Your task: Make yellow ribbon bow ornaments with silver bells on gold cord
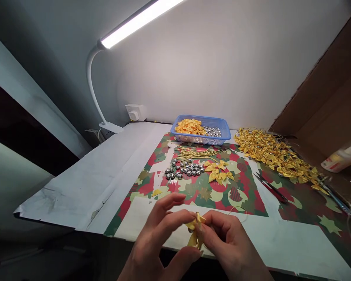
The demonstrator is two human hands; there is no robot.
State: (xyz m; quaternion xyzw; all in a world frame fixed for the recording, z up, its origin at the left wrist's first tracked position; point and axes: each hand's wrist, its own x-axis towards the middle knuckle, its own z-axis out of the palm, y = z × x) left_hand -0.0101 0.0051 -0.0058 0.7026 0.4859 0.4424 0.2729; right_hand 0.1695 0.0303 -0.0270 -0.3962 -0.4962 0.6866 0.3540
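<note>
Near the table's front edge, a small gold ribbon bow [193, 239] is held between my two hands. My left hand [159, 236] has its index finger at the top of the bow and its thumb below, with another finger raised away. From the other side, my right hand [232, 244] pinches the bow with thumb and index finger. Something shiny shows at the bow, partly covered by fingertips. A thin cord loop [242, 212] sticks out behind my right hand. Beyond lie loose silver bells [190, 169], several yellow bows [219, 171] and gold cords [195, 153].
A blue basket [175, 134] of bows and silver beads stands against the wall. To the right are a heap of finished-looking gold bows [269, 152], scissors [272, 189] and a white bottle [342, 158]. A lamp [93, 86] is clamped at the left.
</note>
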